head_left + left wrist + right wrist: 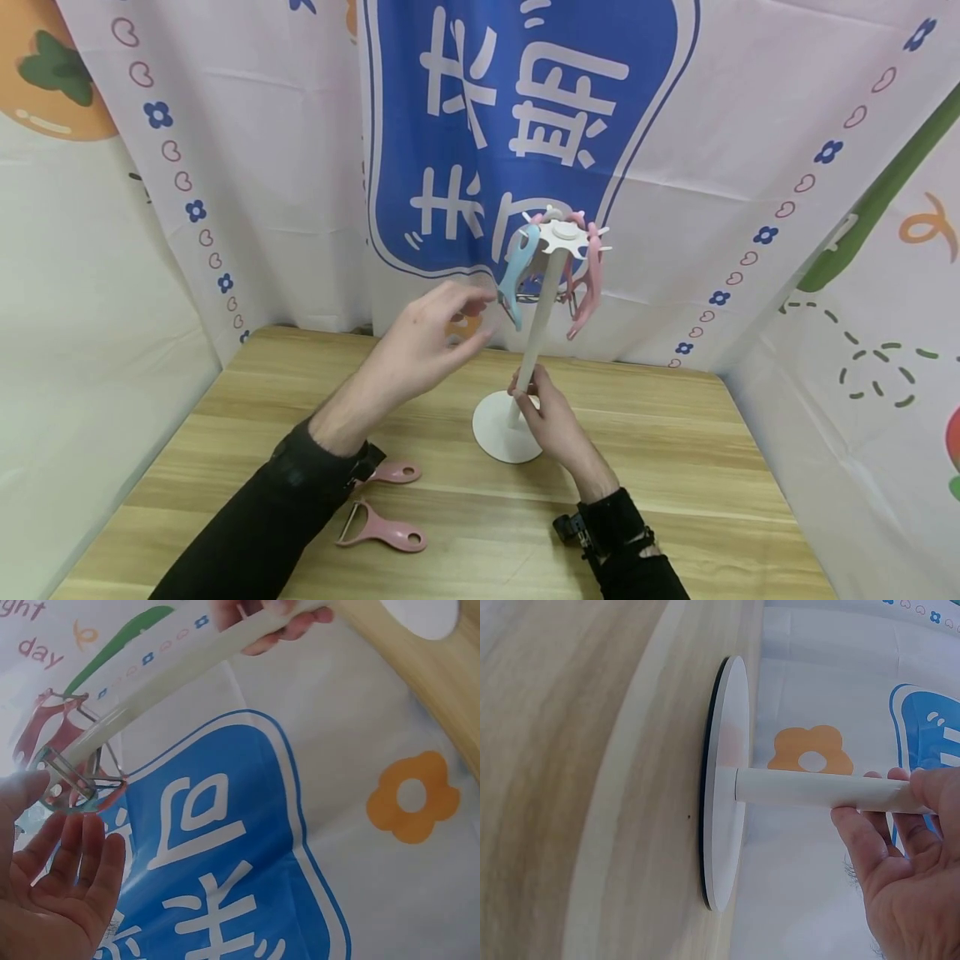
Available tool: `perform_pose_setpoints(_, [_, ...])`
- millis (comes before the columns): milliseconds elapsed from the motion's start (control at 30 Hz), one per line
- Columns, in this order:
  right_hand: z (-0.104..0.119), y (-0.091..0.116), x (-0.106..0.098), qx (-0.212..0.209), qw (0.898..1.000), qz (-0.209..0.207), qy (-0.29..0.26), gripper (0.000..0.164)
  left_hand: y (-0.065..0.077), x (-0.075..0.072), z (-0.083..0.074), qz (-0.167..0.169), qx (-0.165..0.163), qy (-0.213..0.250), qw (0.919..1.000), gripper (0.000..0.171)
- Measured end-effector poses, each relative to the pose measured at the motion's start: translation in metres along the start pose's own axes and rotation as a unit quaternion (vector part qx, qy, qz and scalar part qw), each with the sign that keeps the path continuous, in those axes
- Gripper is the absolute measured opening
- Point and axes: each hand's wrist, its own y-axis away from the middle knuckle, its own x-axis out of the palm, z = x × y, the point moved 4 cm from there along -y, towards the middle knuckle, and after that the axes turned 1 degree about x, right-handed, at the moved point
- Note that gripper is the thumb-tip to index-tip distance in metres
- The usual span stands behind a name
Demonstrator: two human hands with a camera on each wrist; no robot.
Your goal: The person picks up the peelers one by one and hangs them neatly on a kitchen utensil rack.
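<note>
A white stand [534,333] with a round base and a hooked top carries hanging peelers. My right hand [551,417] grips its pole low down, thumb and fingers around it; in the right wrist view the base [731,847] sits flat on the table. A light blue peeler [519,267] hangs on the left of the top, pink peelers [592,279] at the right and back. Beside the blue peeler is my left hand [427,333], its fingers and thumb spread apart with nothing held. In the left wrist view the left fingers [90,855] are near the blue peeler.
On the wooden table [660,483] lie two pink peelers, the nearer one [386,531] in full view and the farther one [397,472] partly hidden by my left wrist. A printed curtain [300,208] stands behind the table, with fabric walls at both sides.
</note>
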Motion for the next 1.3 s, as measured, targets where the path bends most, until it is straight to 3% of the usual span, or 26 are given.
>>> perform_pose_setpoints(567, [-0.001,0.0,0.0,0.011,1.0,0.0,-0.009,0.025,0.03,0.017,0.026,0.117,0.008,-0.066,0.9909,0.044])
perform_pose_setpoints(967, [0.001,0.0,0.001,0.004,1.0,0.002,-0.003,0.029,0.055,0.033,0.041,0.219,0.018,-0.088,0.9717,0.042])
perform_pose_setpoints(1300, [0.002,0.0,0.001,0.008,1.0,-0.002,0.02,0.031,0.08,0.043,0.05,0.305,0.0,-0.111,0.946,0.04])
